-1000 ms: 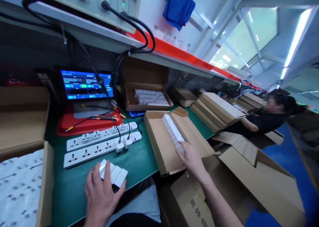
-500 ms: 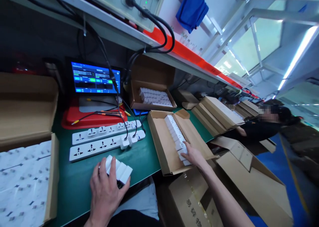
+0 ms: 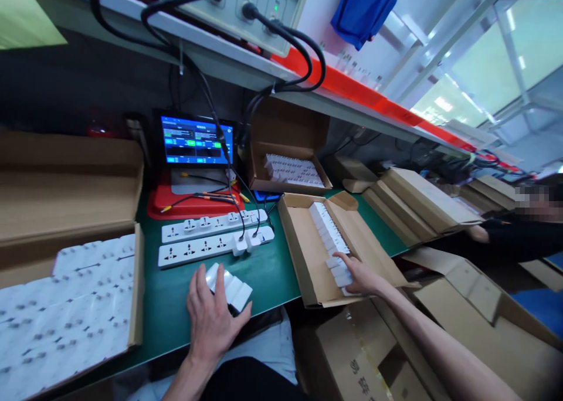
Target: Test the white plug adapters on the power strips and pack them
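My left hand [image 3: 215, 310] is curled over a short row of white power adapters [image 3: 235, 289] at the front of the green table [image 3: 176, 307]. Its fingers lie across the adapters' left end, and the thumb reaches round the near side. My right hand [image 3: 358, 275] is inside the middle cardboard box [image 3: 303, 254], with fingers and thumb closed about several white adapters [image 3: 338, 270] at the near end of a longer row [image 3: 325, 225]. Part of those adapters is hidden by the fingers.
Two white power strips [image 3: 211, 247] lie behind my left hand, with leads plugged in. A lit screen [image 3: 197, 140] stands behind a red base [image 3: 158, 204]. At left, an open box [image 3: 138, 284] holds many adapters. Large cartons [image 3: 488, 307] and a co-worker's arm [image 3: 505, 237] are at right.
The view has swung left, so the scene sits further right and more of the left box shows. Both hands stay at the same adapters, with only slight finger movement.
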The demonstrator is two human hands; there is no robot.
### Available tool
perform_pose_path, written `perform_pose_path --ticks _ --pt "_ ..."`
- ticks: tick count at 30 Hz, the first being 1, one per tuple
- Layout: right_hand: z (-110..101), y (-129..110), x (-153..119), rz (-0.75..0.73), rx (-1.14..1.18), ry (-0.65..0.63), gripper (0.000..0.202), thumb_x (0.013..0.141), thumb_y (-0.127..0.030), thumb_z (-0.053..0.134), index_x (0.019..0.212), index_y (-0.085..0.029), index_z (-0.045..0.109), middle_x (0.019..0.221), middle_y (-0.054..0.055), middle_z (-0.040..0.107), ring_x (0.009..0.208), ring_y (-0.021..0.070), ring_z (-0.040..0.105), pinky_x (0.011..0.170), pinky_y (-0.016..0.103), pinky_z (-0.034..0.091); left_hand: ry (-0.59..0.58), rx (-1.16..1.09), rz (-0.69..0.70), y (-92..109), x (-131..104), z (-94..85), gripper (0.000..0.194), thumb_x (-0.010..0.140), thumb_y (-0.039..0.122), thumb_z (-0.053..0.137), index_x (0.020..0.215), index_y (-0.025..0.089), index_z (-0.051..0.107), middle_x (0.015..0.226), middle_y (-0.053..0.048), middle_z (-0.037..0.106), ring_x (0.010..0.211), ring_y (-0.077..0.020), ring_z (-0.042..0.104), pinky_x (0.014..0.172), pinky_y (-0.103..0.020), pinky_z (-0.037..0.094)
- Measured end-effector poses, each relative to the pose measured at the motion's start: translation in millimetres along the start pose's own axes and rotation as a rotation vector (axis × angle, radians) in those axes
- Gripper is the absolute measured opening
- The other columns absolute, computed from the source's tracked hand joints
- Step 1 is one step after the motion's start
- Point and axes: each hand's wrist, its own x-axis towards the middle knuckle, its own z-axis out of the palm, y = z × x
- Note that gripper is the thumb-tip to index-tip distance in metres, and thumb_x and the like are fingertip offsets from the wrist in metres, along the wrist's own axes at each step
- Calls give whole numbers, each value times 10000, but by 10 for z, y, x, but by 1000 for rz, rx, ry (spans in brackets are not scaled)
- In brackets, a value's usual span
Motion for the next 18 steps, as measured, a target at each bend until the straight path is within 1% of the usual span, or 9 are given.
perform_pose_path --ticks 3,5,7,9,11,13,14,16,18 --pt "-130 -67 -127 -52 203 53 1159 621 -153 856 1683 -266 404 1136 62 737 1016 306 753 921 400 590 -15 18 -11 17 12 13 1001 938 469 820 1752 81 384 1748 -359 327 1562 -562 422 1186 -711 508" --pt "-255 -229 -267 -121 433 94 1164 681 -249 891 1707 -274 341 1135 50 733 981 289 756 902 413 630 -31 29 13 -4 23 7 988 927 444 824 1740 77 399 1695 -347 393 1519 -539 462 1163 -685 530" --pt "-342 -531 -417 -200 692 153 1187 741 -362 938 1730 -298 283 1242 85 724 1030 299 774 921 450 670 -48 31 43 -54 37 -20 982 906 430 829 1727 83 417 1648 -328 442 1489 -519 487 1139 -664 546" --pt "-321 -977 -535 -248 914 210 1221 750 -445 994 1726 -349 266 1370 119 696 1085 316 789 940 487 694 -59 29 61 -127 49 -64 983 883 422 827 1722 103 427 1626 -310 465 1467 -502 506 1122 -652 552" --pt "-166 -1517 -585 -277 1106 211 1229 735 -482 1030 1700 -385 276 1447 134 684 1107 327 798 939 503 703 -67 25 63 -209 57 -113 985 865 415 820 1723 128 431 1623 -294 472 1456 -490 516 1120 -646 547" --pt "93 -2057 -551 -276 1295 170 1200 716 -509 1039 1664 -390 313 1450 135 698 1116 343 801 897 493 710 -76 20 63 -277 56 -152 990 855 411 811 1728 144 429 1637 -287 463 1465 -490 509 1132 -650 536" --pt "239 -2292 -508 -245 1363 134 1176 709 -533 1035 1643 -387 336 1418 131 710 1094 345 802 847 475 711 -80 18 64 -301 54 -167 992 854 411 808 1731 149 426 1646 -285 455 1473 -492 502 1139 -655 530" --pt "511 -2640 -391 -153 1444 97 1158 691 -581 1021 1613 -392 345 1334 104 725 1044 341 800 743 434 697 -90 15 70 -322 44 -183 996 857 415 805 1738 152 420 1661 -285 438 1489 -500 485 1147 -661 528" --pt "711 -2792 -267 -106 1451 67 1174 671 -595 1018 1603 -395 333 1267 75 727 997 326 792 688 405 678 -96 15 75 -316 35 -187 1001 863 419 807 1742 142 417 1670 -291 426 1495 -506 475 1147 -662 533"
